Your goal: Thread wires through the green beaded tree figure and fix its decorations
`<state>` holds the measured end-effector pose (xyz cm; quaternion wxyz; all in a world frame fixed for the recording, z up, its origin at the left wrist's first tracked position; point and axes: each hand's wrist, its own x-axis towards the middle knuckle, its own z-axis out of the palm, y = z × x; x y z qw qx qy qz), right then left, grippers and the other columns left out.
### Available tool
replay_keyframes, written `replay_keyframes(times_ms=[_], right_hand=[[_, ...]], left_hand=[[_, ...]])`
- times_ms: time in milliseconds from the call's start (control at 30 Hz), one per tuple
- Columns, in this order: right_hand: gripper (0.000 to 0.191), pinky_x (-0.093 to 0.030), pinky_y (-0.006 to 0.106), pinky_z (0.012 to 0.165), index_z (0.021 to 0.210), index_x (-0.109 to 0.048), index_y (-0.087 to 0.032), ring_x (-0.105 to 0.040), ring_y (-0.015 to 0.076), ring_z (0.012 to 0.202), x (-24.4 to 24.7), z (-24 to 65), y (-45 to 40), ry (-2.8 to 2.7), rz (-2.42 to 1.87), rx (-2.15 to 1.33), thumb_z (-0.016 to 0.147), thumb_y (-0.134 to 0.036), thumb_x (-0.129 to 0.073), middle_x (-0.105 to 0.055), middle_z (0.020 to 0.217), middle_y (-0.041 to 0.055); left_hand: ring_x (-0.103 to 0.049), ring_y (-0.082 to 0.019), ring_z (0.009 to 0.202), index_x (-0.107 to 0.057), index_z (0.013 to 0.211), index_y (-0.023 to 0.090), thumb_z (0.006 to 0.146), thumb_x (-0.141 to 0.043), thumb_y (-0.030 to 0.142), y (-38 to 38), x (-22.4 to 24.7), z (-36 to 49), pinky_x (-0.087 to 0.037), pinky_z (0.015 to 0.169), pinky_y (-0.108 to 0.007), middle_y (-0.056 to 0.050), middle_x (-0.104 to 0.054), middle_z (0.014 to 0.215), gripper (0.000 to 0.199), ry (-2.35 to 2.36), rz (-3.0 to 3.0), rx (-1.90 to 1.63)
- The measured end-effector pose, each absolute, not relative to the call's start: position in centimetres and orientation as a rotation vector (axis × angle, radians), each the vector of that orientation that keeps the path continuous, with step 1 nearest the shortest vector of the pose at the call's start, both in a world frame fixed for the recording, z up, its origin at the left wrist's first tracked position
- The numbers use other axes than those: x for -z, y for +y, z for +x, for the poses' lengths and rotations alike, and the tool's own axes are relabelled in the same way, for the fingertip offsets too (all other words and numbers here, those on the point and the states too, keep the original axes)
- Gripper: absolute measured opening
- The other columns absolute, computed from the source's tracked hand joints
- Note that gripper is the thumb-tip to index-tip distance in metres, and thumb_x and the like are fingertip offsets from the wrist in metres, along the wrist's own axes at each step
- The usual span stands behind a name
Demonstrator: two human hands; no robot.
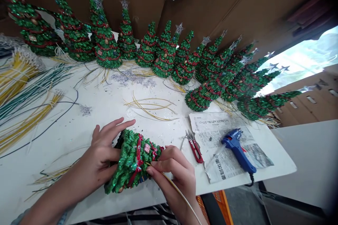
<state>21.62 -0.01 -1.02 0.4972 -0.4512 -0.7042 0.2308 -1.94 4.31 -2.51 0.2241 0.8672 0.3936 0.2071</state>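
Note:
A glittery green Christmas tree ornament (126,168) lies on its side near the table's front edge, its narrow end toward the right. My left hand (105,151) grips it at the wide base; some fingertips are hidden inside or behind the base, while others stretch out above it. My right hand (174,168) pinches a thin yellow strand (175,186) between thumb and forefinger. The strand's tip touches the tree's side beside the red garland, and its paler tail runs down past my wrist. Whether the tip has entered the tree, I cannot tell.
Several finished-looking trees (105,49) with clear stars line the back. Red thread snips (194,147) and a blue glue gun (239,151) lie at the right, the gun on newspaper (219,165). Bundles of yellow strands (21,74) and green strands (39,86) are at left; loose strands (150,105) lie mid-table.

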Motion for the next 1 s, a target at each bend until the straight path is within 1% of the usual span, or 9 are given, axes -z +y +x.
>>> replay_keyframes(times_ms=[67, 133, 200, 267, 367, 467, 667, 800, 1000], right_hand=[[0.011, -0.053, 0.029, 0.062, 0.082, -0.067, -0.023, -0.06, 0.0141, 0.07, 1.1, 21.5, 0.0, -1.686, -1.098, -0.567, 0.087, -0.013, -0.071, -0.063, 0.072, -0.0011], [0.01, -0.052, 0.029, 0.06, 0.082, -0.068, -0.023, -0.06, 0.0141, 0.069, 1.1, 21.4, 0.1, -1.671, -1.091, -0.565, 0.087, -0.014, -0.071, -0.063, 0.071, -0.0012], [0.009, -0.052, 0.028, 0.059, 0.081, -0.069, -0.023, -0.059, 0.0137, 0.067, 1.0, 21.3, 0.2, -1.656, -1.086, -0.556, 0.087, -0.016, -0.071, -0.062, 0.069, -0.0016], [0.01, -0.051, 0.027, 0.058, 0.079, -0.069, -0.023, -0.059, 0.0133, 0.065, 0.9, 21.2, 0.2, -1.639, -1.096, -0.555, 0.087, -0.017, -0.072, -0.062, 0.069, -0.0017], [0.01, -0.051, 0.027, 0.059, 0.079, -0.069, -0.023, -0.059, 0.0132, 0.066, 0.9, 21.2, 0.2, -1.629, -1.103, -0.571, 0.087, -0.018, -0.072, -0.062, 0.069, -0.0015], [0.005, -0.053, 0.028, 0.06, 0.083, -0.07, -0.023, -0.061, 0.0146, 0.069, 1.2, 21.5, 0.1, -1.629, -1.109, -0.606, 0.086, -0.02, -0.073, -0.064, 0.073, -0.0002], [0.013, -0.055, 0.028, 0.061, 0.094, -0.072, -0.025, -0.063, 0.0164, 0.071, 1.4, 22.1, 0.5, -1.636, -1.117, -0.638, 0.082, -0.026, -0.078, -0.066, 0.078, 0.0012], [0.014, -0.055, 0.027, 0.061, 0.095, -0.072, -0.025, -0.064, 0.0158, 0.073, 1.3, 22.3, 0.6, -1.615, -1.139, -0.649, 0.084, -0.033, -0.077, -0.066, 0.08, 0.0013], [0.015, -0.056, 0.028, 0.066, 0.101, -0.072, -0.027, -0.063, 0.0159, 0.079, 1.5, 22.7, 0.5, -1.607, -1.129, -0.695, 0.087, -0.023, -0.073, -0.067, 0.084, 0.0012]], left_hand=[[-0.03, -0.031, 0.146, -0.077, 0.08, 0.042, 0.091, -0.059, 0.025, 4.5, 2.9, -1.6, -0.026, 0.118, -0.065, 0.014, -0.031, 0.16, 0.026, 1.068, 2.368, -0.715], [-0.034, -0.028, 0.142, -0.077, 0.073, 0.038, 0.088, -0.063, 0.024, 4.5, 3.1, -1.1, -0.033, 0.118, -0.054, 0.011, -0.038, 0.155, 0.024, 1.06, 2.32, -0.817], [-0.039, -0.027, 0.136, -0.077, 0.076, 0.036, 0.088, -0.062, 0.024, 4.4, 3.1, -0.4, -0.041, 0.112, -0.047, 0.004, -0.045, 0.149, 0.023, 1.083, 2.269, -0.861], [-0.045, -0.026, 0.129, -0.078, 0.079, 0.035, 0.09, -0.059, 0.024, 4.2, 2.8, 0.1, -0.046, 0.106, -0.045, -0.001, -0.051, 0.141, 0.025, 1.117, 2.216, -0.882], [-0.05, -0.026, 0.121, -0.078, 0.077, 0.032, 0.092, -0.055, 0.026, 3.9, 2.1, 0.7, -0.049, 0.102, -0.044, -0.004, -0.054, 0.134, 0.028, 1.151, 2.157, -0.895], [-0.053, -0.025, 0.121, -0.077, 0.078, 0.03, 0.095, -0.05, 0.028, 3.6, 1.5, 0.9, -0.051, 0.101, -0.043, -0.004, -0.05, 0.135, 0.032, 1.185, 2.119, -0.888], [-0.033, -0.03, 0.144, -0.073, 0.078, 0.029, 0.098, -0.045, 0.032, 3.6, 1.1, -0.3, -0.037, 0.114, -0.057, -0.002, -0.045, 0.141, 0.035, 1.338, 2.106, -0.884], [-0.039, -0.031, 0.141, -0.074, 0.083, 0.03, 0.096, -0.05, 0.048, 3.6, 1.1, -2.5, -0.037, 0.116, -0.056, -0.001, -0.049, 0.137, 0.033, 1.465, 2.152, -0.916], [-0.047, -0.027, 0.136, -0.07, 0.087, 0.032, 0.091, -0.059, 0.03, 3.1, 1.0, -6.2, -0.039, 0.116, -0.058, 0.009, -0.046, 0.134, 0.012, 1.705, 2.057, -0.959]])
